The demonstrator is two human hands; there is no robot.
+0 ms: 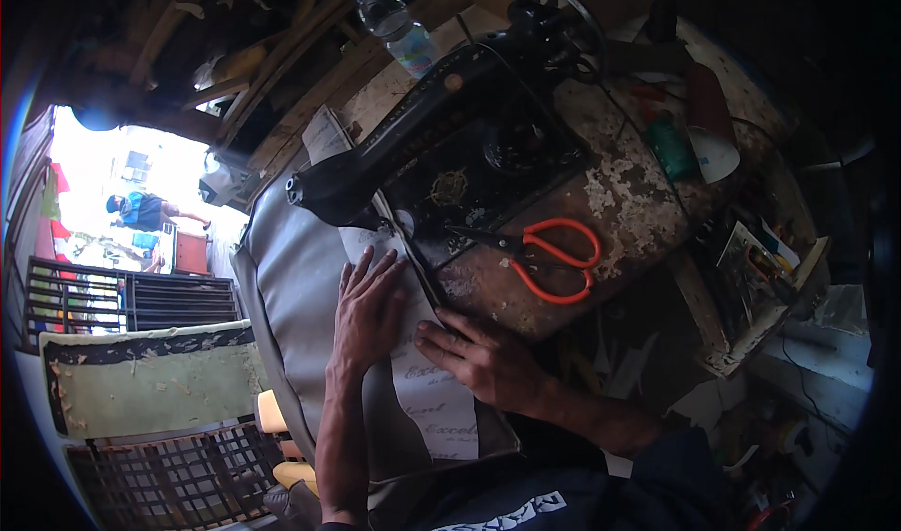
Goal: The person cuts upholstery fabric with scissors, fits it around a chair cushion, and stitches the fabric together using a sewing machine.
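Observation:
A grey leather-like sheet (296, 277) passes under the head of a black sewing machine (450, 146). Pale printed backing (441, 409) lies along its right part, and a narrow dark strip (420, 273) runs along the edge from the needle area. My left hand (369, 310) rests on the sheet just in front of the needle, fingers stretched out. My right hand (488, 357) has its fingers bent and closed about the near end of the dark strip; the grip is partly hidden. Scissors (558, 259) with orange handles lie to the right, their dark blades against the machine bed.
A plastic bottle (394, 29) with a blue cap stands behind the machine. To the right are a green spool (671, 146), a reddish cone (711, 123) and an open wooden drawer (741, 343) with small items. A worn green bench (155, 376) stands left; a person (141, 212) is outside.

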